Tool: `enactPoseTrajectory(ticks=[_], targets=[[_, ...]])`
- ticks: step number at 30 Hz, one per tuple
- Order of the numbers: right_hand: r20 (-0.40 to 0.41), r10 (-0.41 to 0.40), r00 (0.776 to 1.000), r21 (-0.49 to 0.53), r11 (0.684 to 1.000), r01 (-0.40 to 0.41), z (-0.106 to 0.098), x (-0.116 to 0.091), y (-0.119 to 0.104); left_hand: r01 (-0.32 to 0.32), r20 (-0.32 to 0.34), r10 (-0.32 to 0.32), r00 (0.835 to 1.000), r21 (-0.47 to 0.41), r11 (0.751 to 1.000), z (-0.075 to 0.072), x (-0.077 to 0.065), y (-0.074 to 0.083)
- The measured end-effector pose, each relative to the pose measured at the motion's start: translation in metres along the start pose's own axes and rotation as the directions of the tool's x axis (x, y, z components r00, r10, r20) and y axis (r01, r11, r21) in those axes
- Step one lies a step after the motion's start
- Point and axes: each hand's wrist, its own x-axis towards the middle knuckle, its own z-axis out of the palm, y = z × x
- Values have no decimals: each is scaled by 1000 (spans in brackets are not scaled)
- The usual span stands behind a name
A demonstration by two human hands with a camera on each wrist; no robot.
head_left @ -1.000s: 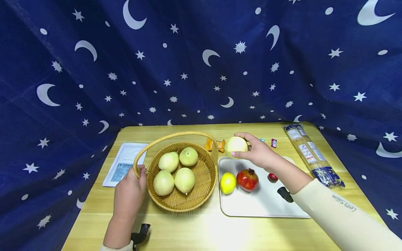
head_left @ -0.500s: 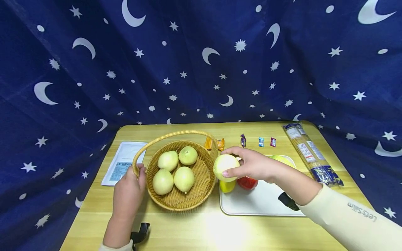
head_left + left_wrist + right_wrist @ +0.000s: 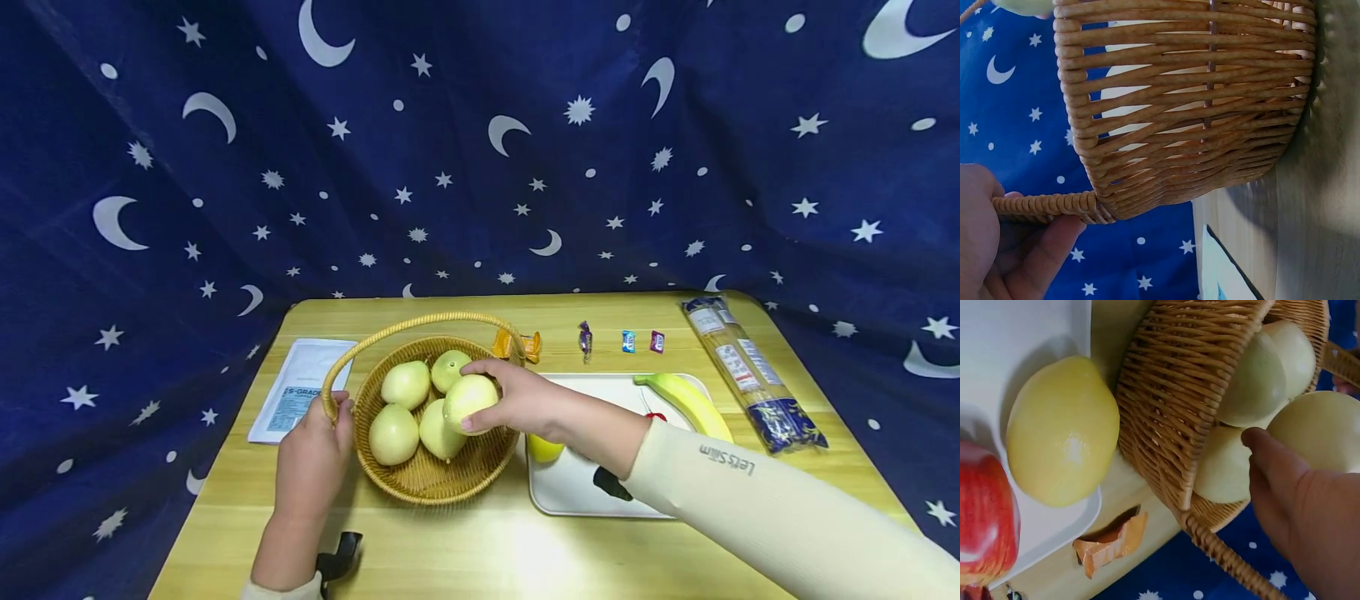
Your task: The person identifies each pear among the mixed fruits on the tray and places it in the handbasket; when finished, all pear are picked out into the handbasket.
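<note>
My right hand grips a round, pale yellow pear, held over the right side of the wicker basket. Several similar pears lie inside; the raised pear partly covers one in the head view. In the right wrist view, the thumb and fingers of that hand wrap the pear above the basket's opening. My left hand holds the left end of the basket's arched handle. Seen from the left wrist, its fingers curl round the woven handle close to the basket's rim.
A white tray to the right carries a yellow lemon, a banana and a red pomegranate, hidden under the arm in the head view. Small wrapped candies lie behind; spaghetti packs and a white pouch flank them.
My right hand has carried the pear leftward from behind the tray, past the lemon, to over the basket. The left hand has kept its hold on the handle.
</note>
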Motion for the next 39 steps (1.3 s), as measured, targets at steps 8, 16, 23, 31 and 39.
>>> enactPoseTrajectory(ticks=[8,16,23,31,39], targets=[[-40,80,996,-113,990,-84,6,26,3,-19,-13,19,1000,0,1000,0,-1,-2],[-52,69,996,-323,943,-82,8,34,11,-30,-16,30,999,-8,1000,1,-1,0],[-61,59,996,-443,893,-80,14,37,4,-24,-17,24,1000,-6,1000,0,-1,0],[-28,37,999,-566,823,-46,14,42,2,-13,-12,13,1000,-1,1000,1,0,-1],[-23,-36,999,-750,661,6,13,42,1,-1,-8,1,1000,1,1000,1,-1,-1]])
